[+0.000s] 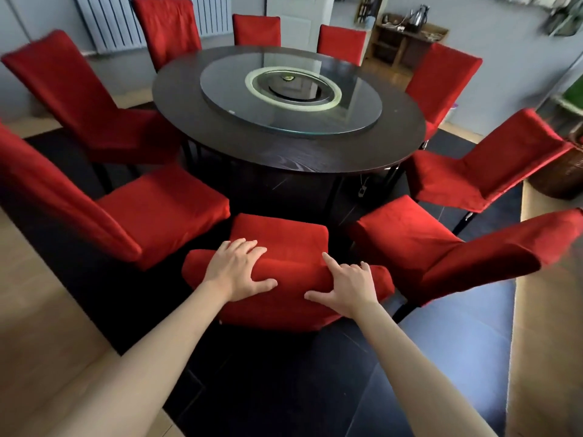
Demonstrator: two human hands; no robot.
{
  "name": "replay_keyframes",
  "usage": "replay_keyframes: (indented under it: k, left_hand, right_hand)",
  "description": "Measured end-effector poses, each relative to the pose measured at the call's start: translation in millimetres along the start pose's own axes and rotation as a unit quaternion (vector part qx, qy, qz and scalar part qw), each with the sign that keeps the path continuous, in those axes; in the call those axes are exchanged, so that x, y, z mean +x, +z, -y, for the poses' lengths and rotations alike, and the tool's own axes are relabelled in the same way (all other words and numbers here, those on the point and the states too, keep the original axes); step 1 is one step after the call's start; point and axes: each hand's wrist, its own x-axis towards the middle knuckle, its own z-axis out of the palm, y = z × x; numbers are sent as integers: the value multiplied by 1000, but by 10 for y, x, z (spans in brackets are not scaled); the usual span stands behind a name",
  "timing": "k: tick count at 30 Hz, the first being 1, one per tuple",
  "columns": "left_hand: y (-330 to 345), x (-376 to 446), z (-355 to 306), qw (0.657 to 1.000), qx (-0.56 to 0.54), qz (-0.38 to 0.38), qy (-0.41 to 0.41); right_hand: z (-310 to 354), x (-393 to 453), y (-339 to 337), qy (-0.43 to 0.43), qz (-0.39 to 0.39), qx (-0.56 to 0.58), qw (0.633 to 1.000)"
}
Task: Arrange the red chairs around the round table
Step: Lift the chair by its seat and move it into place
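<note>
on the near chair (284,244) back, facing the table (284,152), i rest my left hand (235,269) and right hand (348,287), fingers spread flat over its top edge; other chairs ring the table.

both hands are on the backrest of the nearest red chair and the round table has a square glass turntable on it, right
Not quite: the glass turntable is round, not square, as the head view shows. The rest holds: left hand and right hand rest on the nearest red chair backrest, by the round table.
</note>
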Motion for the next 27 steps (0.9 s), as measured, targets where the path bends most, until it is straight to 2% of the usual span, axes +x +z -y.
replay_keyframes:
  k: [9,17,27]
  left_hand:
    - [4,-13,64,1000,-1,7,21]
    - [24,54,92,999,-5,-27,33]
    - [11,295,82,999,-13,-32,42]
  right_hand:
    - [106,-80,63,18,-47,-22,998]
    - [70,25,55,10,-45,-61,997]
    - [-5,200,26,50,-32,-42,997]
